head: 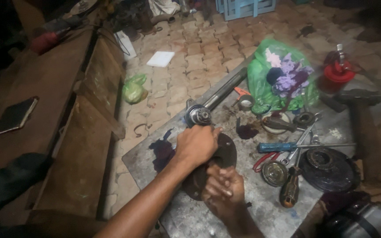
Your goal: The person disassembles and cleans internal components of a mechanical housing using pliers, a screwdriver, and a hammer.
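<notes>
Nearest, the right hand [224,188] is curled shut on the lower edge of a dark round flange [225,155] lying on the metal sheet [261,207]. Just above, the left hand [196,144] closes over the flange's top, beside the shaft [217,99]. Right of them lie a blue screwdriver [283,146], a black disc [329,169] and a hammer [360,115]. Farther off sits a green bag [261,83] of rags.

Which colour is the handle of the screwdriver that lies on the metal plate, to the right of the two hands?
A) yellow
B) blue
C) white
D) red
B: the screwdriver lying flat on the metal plate, to the right of the left hand and the right hand, has a blue handle.
</notes>
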